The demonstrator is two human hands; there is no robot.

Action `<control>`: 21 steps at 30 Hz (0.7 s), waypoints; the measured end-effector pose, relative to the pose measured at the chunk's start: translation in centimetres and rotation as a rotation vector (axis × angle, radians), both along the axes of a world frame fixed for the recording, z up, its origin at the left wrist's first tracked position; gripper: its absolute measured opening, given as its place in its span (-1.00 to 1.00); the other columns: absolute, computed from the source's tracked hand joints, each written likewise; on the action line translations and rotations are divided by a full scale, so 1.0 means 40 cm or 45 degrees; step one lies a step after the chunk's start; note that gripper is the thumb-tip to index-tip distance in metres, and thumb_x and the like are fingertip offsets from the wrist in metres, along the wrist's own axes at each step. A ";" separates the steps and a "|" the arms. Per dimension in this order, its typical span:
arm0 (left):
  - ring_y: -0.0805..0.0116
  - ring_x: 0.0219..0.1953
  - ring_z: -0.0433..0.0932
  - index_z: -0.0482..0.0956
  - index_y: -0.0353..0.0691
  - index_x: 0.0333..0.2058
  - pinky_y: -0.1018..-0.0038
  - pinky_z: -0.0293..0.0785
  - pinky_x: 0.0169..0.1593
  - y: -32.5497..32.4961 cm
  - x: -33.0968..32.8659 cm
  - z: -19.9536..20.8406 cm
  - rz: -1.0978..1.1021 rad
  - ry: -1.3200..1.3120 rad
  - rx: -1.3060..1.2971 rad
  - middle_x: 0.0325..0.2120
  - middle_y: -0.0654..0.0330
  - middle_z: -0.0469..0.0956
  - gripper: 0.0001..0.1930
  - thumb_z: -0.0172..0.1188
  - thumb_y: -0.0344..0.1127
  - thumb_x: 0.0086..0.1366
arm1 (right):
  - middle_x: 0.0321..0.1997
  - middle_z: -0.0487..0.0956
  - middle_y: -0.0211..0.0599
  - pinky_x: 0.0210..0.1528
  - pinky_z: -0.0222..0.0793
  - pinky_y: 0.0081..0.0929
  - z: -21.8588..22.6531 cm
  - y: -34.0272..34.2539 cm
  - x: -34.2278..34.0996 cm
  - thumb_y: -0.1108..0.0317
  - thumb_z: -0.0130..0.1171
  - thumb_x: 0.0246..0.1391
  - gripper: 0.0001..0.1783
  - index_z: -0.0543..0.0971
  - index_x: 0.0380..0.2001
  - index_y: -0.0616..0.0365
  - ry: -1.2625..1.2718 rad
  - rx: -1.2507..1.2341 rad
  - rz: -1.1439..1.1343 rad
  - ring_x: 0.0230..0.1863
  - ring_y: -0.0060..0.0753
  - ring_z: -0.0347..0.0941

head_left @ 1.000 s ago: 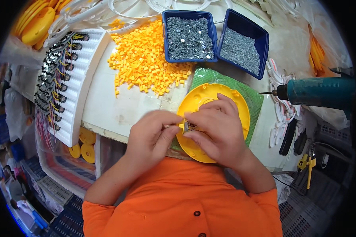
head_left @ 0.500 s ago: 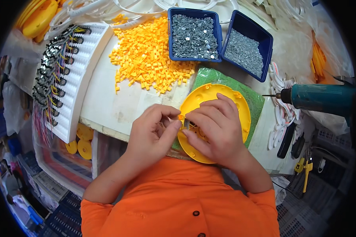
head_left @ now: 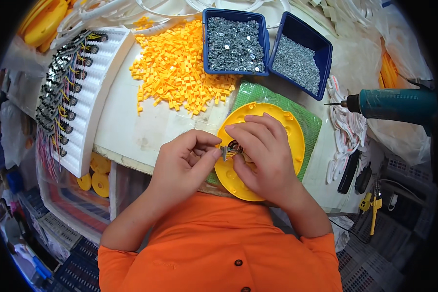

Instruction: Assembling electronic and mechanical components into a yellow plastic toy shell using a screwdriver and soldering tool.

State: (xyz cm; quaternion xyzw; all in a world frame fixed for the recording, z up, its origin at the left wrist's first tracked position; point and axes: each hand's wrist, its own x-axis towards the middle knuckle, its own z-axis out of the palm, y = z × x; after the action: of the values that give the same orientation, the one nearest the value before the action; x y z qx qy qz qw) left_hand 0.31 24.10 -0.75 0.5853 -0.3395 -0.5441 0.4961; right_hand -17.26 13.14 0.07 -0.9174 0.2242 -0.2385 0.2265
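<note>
A round yellow plastic shell (head_left: 297, 146) lies hollow side up on a green mat (head_left: 312, 127) in front of me. Over its left part, my left hand (head_left: 186, 158) pinches the edge of a small circuit board (head_left: 224, 153). Yellow wires run from the board to a small round dark part (head_left: 233, 146). My right hand (head_left: 267, 158) is curled over the shell, its thumb and fingers closed around the round part and wires. Its fingertips are partly hidden behind the hand.
Behind the shell lie a heap of small yellow plastic pieces (head_left: 180, 68) and two blue bins of metal bits (head_left: 236, 46) and screws (head_left: 297, 63). A ribbed white tray (head_left: 100, 92) of wired boards stands left. A teal power screwdriver (head_left: 394, 104) juts in from the right.
The small orange-yellow piece at my left fingertips no longer shows. The circuit board and round wired part have come into view between my hands, and my right fingers have shifted slightly left.
</note>
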 end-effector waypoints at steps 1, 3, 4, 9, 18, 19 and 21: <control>0.69 -0.33 0.50 0.52 -0.34 -0.02 0.72 0.45 -0.28 0.001 0.002 -0.003 0.015 0.071 0.029 -0.28 0.27 0.57 -0.78 0.21 -0.52 0.38 | 0.00 0.60 -0.28 0.27 0.26 -0.01 0.010 -0.001 0.001 0.44 0.36 -0.18 -0.49 0.62 -0.03 0.11 -0.001 0.000 0.002 0.10 -0.06 0.47; 0.70 -0.34 0.52 0.54 -0.36 -0.07 0.72 0.46 -0.30 0.000 0.002 -0.008 0.051 0.090 0.020 -0.30 0.27 0.60 -0.81 0.22 -0.50 0.37 | -0.01 0.61 -0.29 0.25 0.28 -0.04 0.041 -0.003 0.004 0.40 0.40 -0.18 -0.53 0.64 -0.08 0.09 0.053 0.064 0.087 0.13 -0.03 0.45; 0.71 -0.35 0.53 0.57 -0.37 -0.11 0.72 0.47 -0.31 -0.001 -0.001 -0.009 0.081 0.111 0.012 -0.33 0.26 0.63 -0.84 0.24 -0.49 0.36 | -0.01 0.61 -0.29 0.25 0.28 -0.04 0.039 -0.003 0.002 0.40 0.40 -0.18 -0.53 0.64 -0.08 0.09 0.053 0.065 0.088 0.13 -0.03 0.45; 0.68 -0.33 0.54 0.55 -0.35 -0.05 0.71 0.48 -0.28 -0.001 0.003 -0.006 0.060 0.051 0.039 -0.29 0.26 0.61 -0.80 0.21 -0.48 0.38 | -0.01 0.61 -0.34 0.21 0.30 -0.08 0.021 0.003 0.000 0.32 0.47 -0.18 -0.61 0.67 -0.19 0.04 0.045 0.018 0.023 0.15 -0.03 0.43; 0.60 -0.21 0.58 0.51 -0.34 0.10 0.63 0.57 -0.22 -0.003 0.006 -0.019 0.045 0.008 0.082 -0.17 0.24 0.62 -0.69 0.12 -0.35 0.46 | -0.01 0.58 -0.35 0.19 0.32 0.00 0.010 0.005 0.012 0.21 0.44 -0.09 -0.67 0.66 -0.23 0.05 0.108 -0.159 -0.015 0.10 -0.08 0.44; 0.60 -0.22 0.58 0.51 -0.34 0.09 0.62 0.57 -0.23 -0.004 0.004 -0.021 0.056 0.047 0.076 -0.17 0.25 0.62 -0.70 0.13 -0.37 0.45 | -0.01 0.58 -0.35 0.19 0.32 0.00 0.010 0.006 0.013 0.21 0.44 -0.09 -0.67 0.66 -0.23 0.05 0.110 -0.159 -0.020 0.10 -0.08 0.44; 0.60 -0.19 0.58 0.51 -0.32 0.07 0.63 0.56 -0.25 -0.009 0.003 -0.027 0.017 -0.041 0.064 -0.16 0.25 0.62 -0.71 0.16 -0.39 0.42 | 0.04 0.57 -0.31 0.20 0.32 -0.01 0.017 0.004 0.014 0.18 0.46 -0.11 -0.59 0.65 -0.16 0.07 0.157 -0.156 0.000 0.12 -0.04 0.43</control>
State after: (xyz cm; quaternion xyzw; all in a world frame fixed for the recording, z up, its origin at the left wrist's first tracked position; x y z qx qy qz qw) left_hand 0.43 23.73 -1.82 0.6087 -0.3297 -0.5396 0.4792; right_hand -16.72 13.31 0.74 -0.9424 0.2228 -0.1950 0.1557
